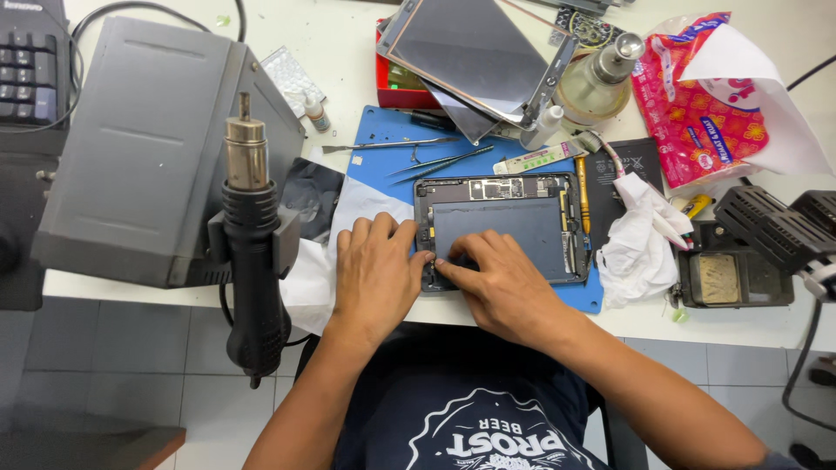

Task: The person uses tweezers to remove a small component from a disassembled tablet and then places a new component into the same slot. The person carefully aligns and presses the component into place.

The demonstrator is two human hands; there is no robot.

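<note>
A boxy grey metal hot-air station (139,148) stands on the white surface (348,43). The opened tablet shell (502,228), holding a flat dark battery, lies on a blue mat (374,139). Left hand (374,274) and right hand (501,283) press its left edge, fingers flat, grip unclosed.

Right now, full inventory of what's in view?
opened tablet: 1, dark grey, on blue mat, centre
blue mat: 1, blue, under tablet
hot air station: 1, grey box, left
hot air gun: 1, black with metal nozzle, holstered on station
tweezers: 1, dark metal, on mat above tablet
metal spudger: 1, silver, top of mat
detached screen: 1, dark, propped at top
white cloth: 1, right of tablet
snack bag: 1, pink, upper right
keyboard: 1, black, far left
left hand: on tablet's left edge
right hand: fingers pressing tablet's lower left
</note>
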